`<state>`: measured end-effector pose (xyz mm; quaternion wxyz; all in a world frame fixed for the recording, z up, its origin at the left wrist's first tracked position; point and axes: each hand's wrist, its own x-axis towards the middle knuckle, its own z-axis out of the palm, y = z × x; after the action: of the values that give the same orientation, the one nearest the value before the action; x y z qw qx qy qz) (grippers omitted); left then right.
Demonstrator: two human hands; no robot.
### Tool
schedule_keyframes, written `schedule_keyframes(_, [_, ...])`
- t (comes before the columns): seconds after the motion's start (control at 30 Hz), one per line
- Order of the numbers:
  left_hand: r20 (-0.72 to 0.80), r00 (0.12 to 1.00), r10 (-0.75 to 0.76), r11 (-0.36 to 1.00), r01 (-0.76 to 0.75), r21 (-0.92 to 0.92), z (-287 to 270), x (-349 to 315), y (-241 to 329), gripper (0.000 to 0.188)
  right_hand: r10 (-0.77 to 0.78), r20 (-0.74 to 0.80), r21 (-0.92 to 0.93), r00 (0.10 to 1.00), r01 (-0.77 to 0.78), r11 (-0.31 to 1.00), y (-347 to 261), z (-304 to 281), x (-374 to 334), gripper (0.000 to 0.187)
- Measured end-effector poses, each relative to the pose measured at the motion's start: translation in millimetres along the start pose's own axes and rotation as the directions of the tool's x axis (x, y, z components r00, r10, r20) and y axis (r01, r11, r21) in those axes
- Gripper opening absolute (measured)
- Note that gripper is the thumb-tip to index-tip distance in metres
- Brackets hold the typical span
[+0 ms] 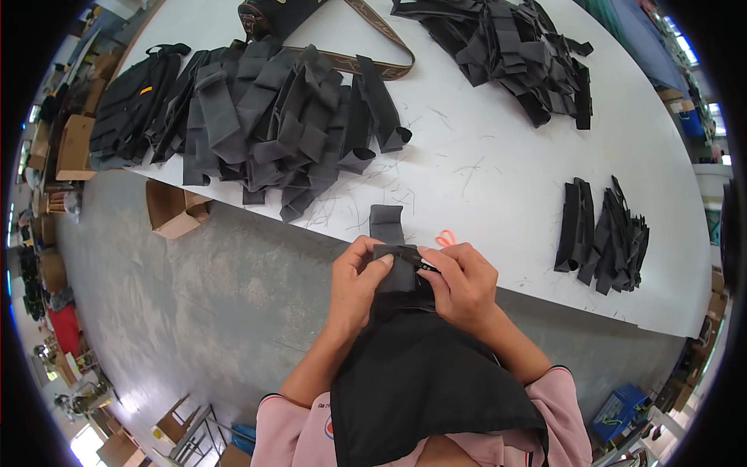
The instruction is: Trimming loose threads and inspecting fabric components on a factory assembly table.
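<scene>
At the table's near edge, my left hand [356, 284] pinches a dark grey fabric strip [387, 221] between thumb and fingers. The strip's far end lies on the tabletop, while its nearer part hangs toward my lap. My right hand [469, 282] is closed on small black thread snips [421, 261], whose tip points left onto the strip beside my left thumb. Whether the blades touch a thread is too small to tell. Just beyond my right fingers, a pink-orange loop [445, 237], like a scissors handle, shows on the table. Below my hands hangs a black apron [428, 373].
A large heap of dark fabric strips [264, 117] covers the table's left side, beside a black backpack [140, 101]. More strips lie in a far pile [513, 54] and a smaller right-hand pile [615, 241]. Loose threads litter the white table [482, 202]. A cardboard box [175, 210] stands below.
</scene>
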<state>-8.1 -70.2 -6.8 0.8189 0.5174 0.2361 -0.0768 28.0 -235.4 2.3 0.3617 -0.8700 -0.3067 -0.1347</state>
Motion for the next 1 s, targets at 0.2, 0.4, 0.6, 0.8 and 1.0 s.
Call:
schedule_keyframes(0.2, [0.009, 0.999, -0.038, 0.994, 0.038, -0.102, -1.7, -1.3, 0.2, 0.005, 0.01, -0.03, 0.026, 1.0, -0.01, 1.0, -4.8, 0.4, -0.2, 0.031])
schedule_keyframes(0.4, [-0.003, 1.0, -0.002, 0.998, 0.002, -0.065, 2.2, -3.0, 0.7, 0.003, -0.014, -0.034, -0.04, 0.999, 0.013, 0.999, -9.0, -2.1, 0.0, 0.029])
schedule_keyframes(0.6, [-0.037, 0.997, 0.069, 0.993, -0.065, 0.098, 4.5, -3.5, -2.9, 0.004, 0.172, -0.016, 0.129, 0.985, -0.169, 0.977, -11.3, -4.7, -7.4, 0.028])
schedule_keyframes(0.8, [-0.047, 0.993, 0.112, 0.967, -0.098, 0.237, 3.7, -4.5, -5.5, 0.009, 0.173, 0.097, 0.152, 0.98, -0.186, 0.971, -3.0, -12.3, -1.7, 0.029])
schedule_keyframes(1.0, [-0.051, 0.993, 0.11, 0.952, -0.091, 0.291, 2.6, -4.9, -8.1, 0.011, 0.084, 0.057, 0.133, 0.995, -0.091, 0.987, -3.7, -12.0, 5.6, 0.034])
